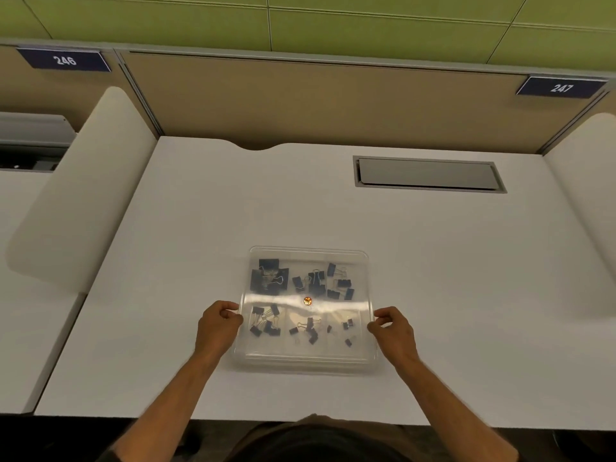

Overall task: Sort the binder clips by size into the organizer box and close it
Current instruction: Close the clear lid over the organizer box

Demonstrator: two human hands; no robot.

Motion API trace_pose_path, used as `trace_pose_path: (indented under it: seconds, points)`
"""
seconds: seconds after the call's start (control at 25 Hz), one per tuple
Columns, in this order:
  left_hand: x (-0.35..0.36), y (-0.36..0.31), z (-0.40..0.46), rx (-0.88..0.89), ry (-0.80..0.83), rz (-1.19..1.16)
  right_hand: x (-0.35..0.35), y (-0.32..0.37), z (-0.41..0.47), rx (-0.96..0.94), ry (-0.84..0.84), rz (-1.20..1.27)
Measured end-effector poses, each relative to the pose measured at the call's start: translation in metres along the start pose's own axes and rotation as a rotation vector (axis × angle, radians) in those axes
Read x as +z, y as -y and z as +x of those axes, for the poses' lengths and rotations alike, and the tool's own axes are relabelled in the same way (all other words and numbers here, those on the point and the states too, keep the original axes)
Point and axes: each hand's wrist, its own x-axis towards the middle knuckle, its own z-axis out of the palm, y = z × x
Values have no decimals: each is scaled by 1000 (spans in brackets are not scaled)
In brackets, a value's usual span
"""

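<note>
A clear plastic organizer box (305, 360) lies flat on the white desk, its see-through lid down over the compartments. Black binder clips (270, 276) show through the lid, large ones in the back left compartment, medium ones beside them, small ones (347, 325) in the front row. A small orange sticker (307, 300) marks the lid's middle. My left hand (218, 323) pinches the box's left edge. My right hand (393, 326) pinches the right edge.
A grey cable hatch (428, 175) is set into the desk at the back right. Frosted side dividers (83, 185) stand left and right. A tan partition with number plates 246 and 247 rises behind the desk.
</note>
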Motion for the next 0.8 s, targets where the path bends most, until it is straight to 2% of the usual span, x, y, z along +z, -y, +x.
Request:
trace_pose_path:
  seconds: [0.12, 0.2, 0.44, 0.68, 0.8]
  points:
    - [-1, -19, 15, 31, -20, 30, -8, 11, 24, 19, 5, 38]
    - [1, -40, 36, 57, 15, -34, -14, 29, 51, -10, 11, 48]
    - [11, -92, 112, -23, 113, -122, -9, 88, 125, 67, 160, 138]
    - [17, -96, 139, -145, 222, -127, -2, 87, 144, 173, 201, 150]
    - [19, -95, 136, -119, 241, -168, 5, 83, 146, 144, 149, 137]
